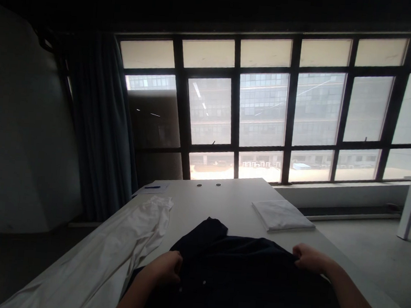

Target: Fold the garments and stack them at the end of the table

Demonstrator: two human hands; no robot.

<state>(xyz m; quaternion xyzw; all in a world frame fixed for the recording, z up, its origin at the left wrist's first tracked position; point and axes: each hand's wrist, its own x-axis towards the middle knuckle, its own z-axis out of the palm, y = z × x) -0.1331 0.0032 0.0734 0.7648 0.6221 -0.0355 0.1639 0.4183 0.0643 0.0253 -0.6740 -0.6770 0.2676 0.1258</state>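
garment [248, 282] spans crosswise between gripping hands [309, 259], far corner [217, 226] toward windows [262, 108].

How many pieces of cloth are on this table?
3: dark garment in front, rumpled white cloth at left, folded white cloth at right. Others may be hidden underneath.

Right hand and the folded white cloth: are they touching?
Apart. The head view shows a strip of white table between the folded white cloth and the right hand, which grips the dark garment.
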